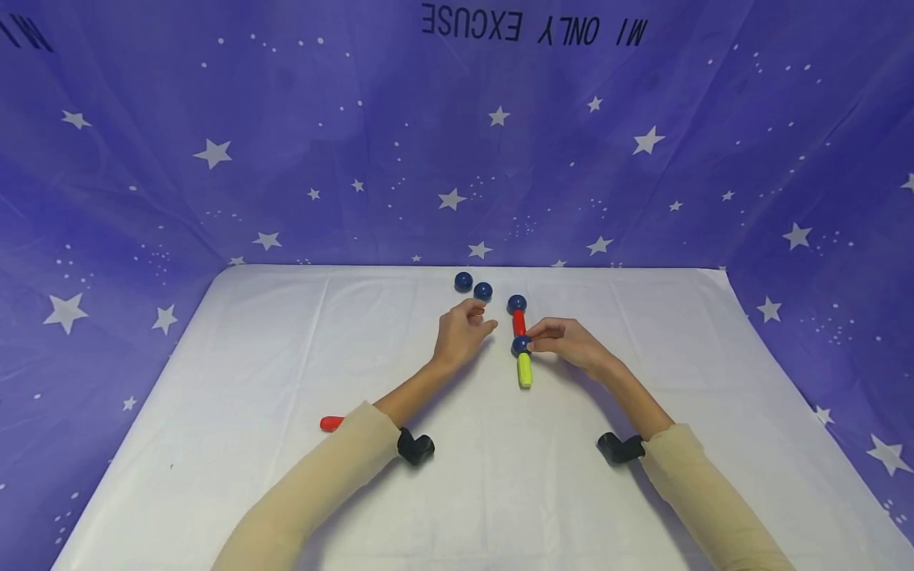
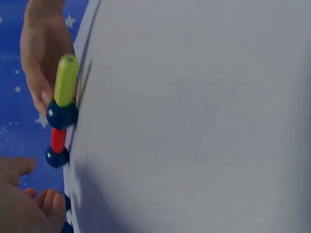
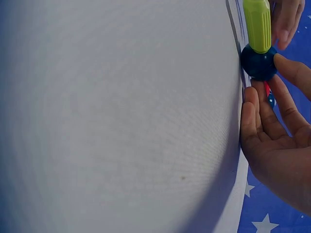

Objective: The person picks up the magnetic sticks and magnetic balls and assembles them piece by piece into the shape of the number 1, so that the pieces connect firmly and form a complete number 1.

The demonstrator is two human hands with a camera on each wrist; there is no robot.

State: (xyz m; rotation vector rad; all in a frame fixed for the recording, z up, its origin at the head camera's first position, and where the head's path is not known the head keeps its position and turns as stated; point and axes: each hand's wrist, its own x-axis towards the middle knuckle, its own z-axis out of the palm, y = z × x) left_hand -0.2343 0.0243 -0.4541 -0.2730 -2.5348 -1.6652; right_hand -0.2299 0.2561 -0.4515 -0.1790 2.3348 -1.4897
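Note:
My right hand [image 1: 571,345] pinches a dark blue ball [image 3: 259,63] between thumb and fingers. From that ball a yellow-green ribbed rod [image 1: 524,370] extends toward me. On its far side a red rod [image 1: 519,323] joins it to another blue ball [image 1: 517,304], so the pieces form one line. To the left, my left hand [image 1: 460,333] holds nothing; its fingers are loosely bent and apart from the joined pieces. Just beyond its fingertips lies a loose blue ball [image 1: 483,291], with another blue ball [image 1: 463,281] beside it.
A second red rod [image 1: 332,423] lies at the left, partly hidden by my left sleeve. White cloth [image 1: 457,507] covers the table. A purple curtain with stars [image 1: 357,159] hangs behind and along both sides. Black wrist devices [image 1: 416,447] sit at both cuffs.

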